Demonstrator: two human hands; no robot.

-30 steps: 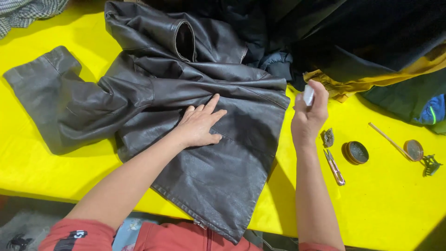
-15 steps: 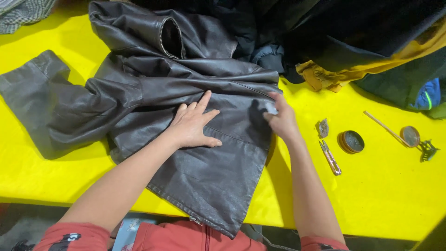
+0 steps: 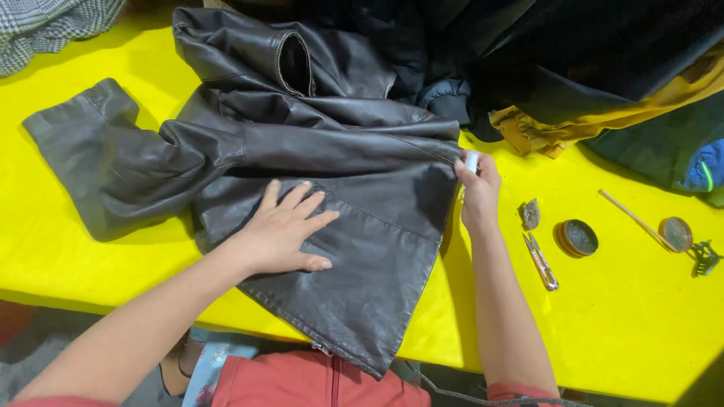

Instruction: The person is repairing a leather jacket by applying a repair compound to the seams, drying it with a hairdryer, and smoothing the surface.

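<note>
Yellow tabletop (image 3: 641,332) fills the view, running left to right, its near edge over a strip of grey floor and the person's red clothing.

Dark brown leather jacket (image 3: 332,181) lies spread across the table's middle, the largest thing on it. One sleeve reaches out to the far left, the zipped collar sits at the far side, and the hem hangs over the near edge.

Heap of dark clothes (image 3: 573,53) piled at the far right, with a mustard-yellow garment (image 3: 603,120) sticking out beneath it and touching the jacket's right side. Grey checked cloth (image 3: 53,22) at the far left corner.

Left hand (image 3: 283,230) lies flat on the jacket's front panel, fingers spread, palm down, pressing the leather; nothing gripped.

Right hand (image 3: 479,188) is at the jacket's right edge, fingers closed round a small white object (image 3: 471,162), its top just showing above the fingers and touching the leather. What it is, cannot tell.

Small items on the bare table right of that hand, apart from each other: round brown open tin (image 3: 577,237), thin wooden stick (image 3: 637,220), small metal thread snips (image 3: 541,261), round brown lid (image 3: 676,234), small dark clip (image 3: 707,258), small grey scrap (image 3: 531,214).
</note>
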